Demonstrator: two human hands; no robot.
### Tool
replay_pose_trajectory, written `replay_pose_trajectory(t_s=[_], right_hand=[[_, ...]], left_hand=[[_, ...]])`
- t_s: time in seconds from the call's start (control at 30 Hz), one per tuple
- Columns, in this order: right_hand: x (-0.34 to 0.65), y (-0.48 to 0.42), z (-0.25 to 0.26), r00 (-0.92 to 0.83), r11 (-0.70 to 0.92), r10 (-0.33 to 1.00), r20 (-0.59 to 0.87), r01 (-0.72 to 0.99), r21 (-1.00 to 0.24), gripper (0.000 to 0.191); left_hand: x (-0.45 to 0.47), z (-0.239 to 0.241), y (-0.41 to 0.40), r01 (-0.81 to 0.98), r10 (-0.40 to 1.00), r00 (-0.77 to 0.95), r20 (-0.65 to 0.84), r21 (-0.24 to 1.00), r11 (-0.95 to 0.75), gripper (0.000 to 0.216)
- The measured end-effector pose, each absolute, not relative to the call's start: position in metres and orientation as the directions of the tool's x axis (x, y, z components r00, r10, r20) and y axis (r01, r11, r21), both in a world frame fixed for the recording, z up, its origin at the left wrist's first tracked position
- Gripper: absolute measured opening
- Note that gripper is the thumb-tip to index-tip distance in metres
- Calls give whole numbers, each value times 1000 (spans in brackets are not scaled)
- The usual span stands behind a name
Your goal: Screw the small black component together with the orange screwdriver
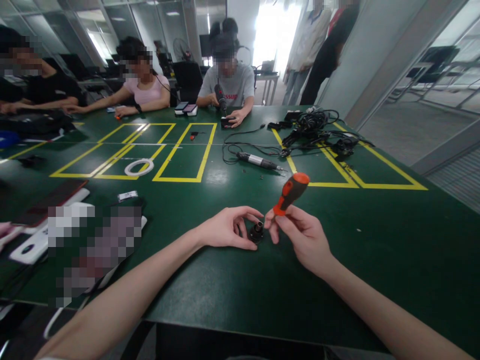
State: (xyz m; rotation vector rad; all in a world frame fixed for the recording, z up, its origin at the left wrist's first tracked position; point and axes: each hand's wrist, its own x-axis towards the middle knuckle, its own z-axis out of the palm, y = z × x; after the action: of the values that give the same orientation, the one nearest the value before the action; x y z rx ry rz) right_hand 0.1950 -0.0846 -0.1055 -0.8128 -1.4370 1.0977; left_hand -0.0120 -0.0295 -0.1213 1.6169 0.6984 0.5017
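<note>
My left hand curves its fingers and thumb around a small black round part with a short stub on top. The part stands on the green table. Just to its right, my right hand pinches an orange and dark grey screwdriver at the lower end of its handle. The handle tilts up and to the right; the fingers hide the shaft and tip.
Ahead lies a corded electric screwdriver, with tangled black cables beyond. A white ring-shaped coil and yellow tape outlines mark the table's left. Power banks and phones lie near left. A co-worker opposite holds a drill.
</note>
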Motion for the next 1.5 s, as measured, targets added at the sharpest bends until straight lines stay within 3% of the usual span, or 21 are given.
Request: replay_pose_trajectory(t_s=[0.2,0.4,0.77,0.9,1.07,1.2,1.5], right_hand=[[192,-83,-108,-139,297,932,334,-236,-926,27],[196,-82,-105,-140,285,942,306,-154,-946,31],[195,-82,-106,-203,242,937,283,-205,-948,33],[195,-82,-105,-242,248,928,284,-168,-954,33],[196,-83,-106,-261,222,929,264,-180,-958,35],[198,-85,-107,-266,251,916,301,-206,-946,33],[197,-84,-110,-186,261,944,273,-88,-961,31]], left_hand=[[-12,-120,-29,170,692,715,-97,985,-39,42],[-12,-120,-30,182,696,713,-91,981,-59,38],[-8,-121,-38,250,701,712,33,921,-298,27],[-8,-122,-40,297,699,713,51,882,-367,28],[-7,-122,-40,318,719,693,57,871,-375,44],[-6,-124,-40,332,718,695,48,864,-379,36],[-8,-124,-41,347,720,692,57,848,-401,37]])
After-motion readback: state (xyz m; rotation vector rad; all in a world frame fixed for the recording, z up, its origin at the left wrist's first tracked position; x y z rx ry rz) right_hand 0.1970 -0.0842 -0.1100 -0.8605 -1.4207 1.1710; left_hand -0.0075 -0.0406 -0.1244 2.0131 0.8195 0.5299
